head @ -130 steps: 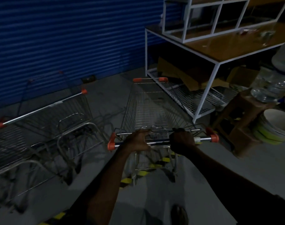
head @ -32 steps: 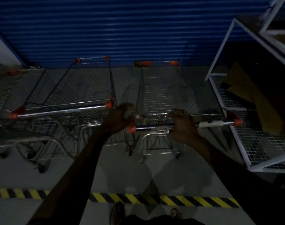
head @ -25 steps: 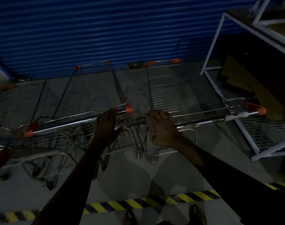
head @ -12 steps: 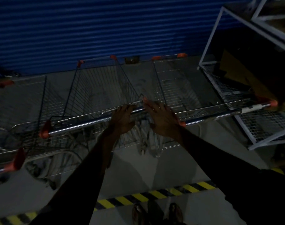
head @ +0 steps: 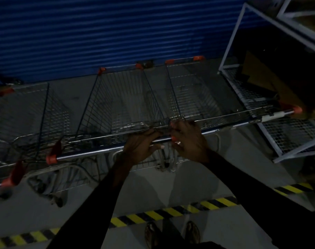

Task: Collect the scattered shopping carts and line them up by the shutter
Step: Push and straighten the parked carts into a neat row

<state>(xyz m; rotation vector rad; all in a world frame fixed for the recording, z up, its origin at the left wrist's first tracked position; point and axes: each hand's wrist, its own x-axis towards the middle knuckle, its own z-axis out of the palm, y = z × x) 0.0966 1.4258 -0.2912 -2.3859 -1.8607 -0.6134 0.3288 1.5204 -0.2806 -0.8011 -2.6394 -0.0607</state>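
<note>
Three wire shopping carts with orange corner caps stand side by side, noses toward the blue shutter [head: 108, 33]. The left cart [head: 23, 112] is cut off by the frame edge. My left hand [head: 140, 142] grips the right end of the middle cart's [head: 120, 97] chrome handle. My right hand [head: 187, 139] grips the left end of the right cart's [head: 198, 94] handle. The two handles meet almost end to end between my hands. The scene is dim.
A white metal rack [head: 230, 38] with wire shelves and cardboard [head: 261, 74] stands close against the right cart. Yellow-black floor tape [head: 153, 215] runs across just in front of my sandalled feet [head: 153, 234]. Bare concrete lies behind the carts.
The right cart was pushed in beside the others. My left hand shifted onto the middle cart's handle, my right hand slid to its handle's left end, and the two carts drew together.
</note>
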